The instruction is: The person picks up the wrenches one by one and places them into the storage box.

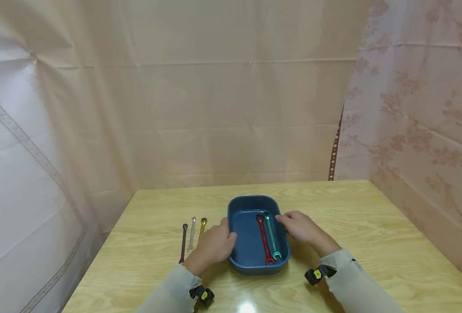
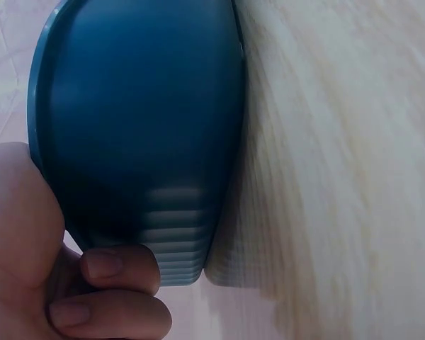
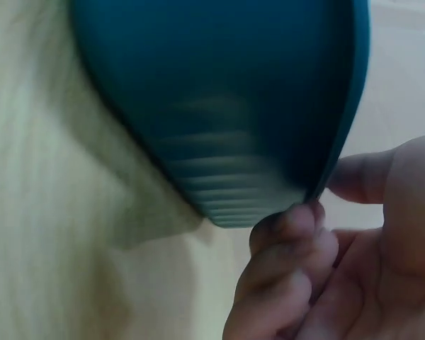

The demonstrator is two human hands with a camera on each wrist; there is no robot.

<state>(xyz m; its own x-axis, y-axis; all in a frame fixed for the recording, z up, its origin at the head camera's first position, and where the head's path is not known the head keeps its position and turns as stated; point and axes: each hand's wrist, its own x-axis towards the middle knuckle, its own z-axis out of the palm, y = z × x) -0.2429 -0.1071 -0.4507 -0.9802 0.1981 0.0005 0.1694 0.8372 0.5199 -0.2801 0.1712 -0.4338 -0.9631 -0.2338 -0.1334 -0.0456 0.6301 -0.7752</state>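
Observation:
A dark blue plastic bin (image 1: 246,243) with rounded corners is between my two hands on the wooden table. My left hand (image 1: 215,243) grips its left side, with the thumb at the rim and curled fingers (image 2: 113,312) against the outer wall. At the opposite side, my right hand (image 1: 300,226) pinches the rim between thumb and fingers (image 3: 283,227). Inside the bin, a red wrench (image 1: 264,239) and a green wrench (image 1: 271,237) lie side by side, toward the right wall. Both wrist views show only the bin's ribbed outer side.
Left of the bin lie a purple wrench (image 1: 184,241), a silver wrench (image 1: 192,234) and a gold wrench (image 1: 203,226), the gold one partly hidden by my left hand. Curtains hang behind the table (image 1: 371,234) and on both sides.

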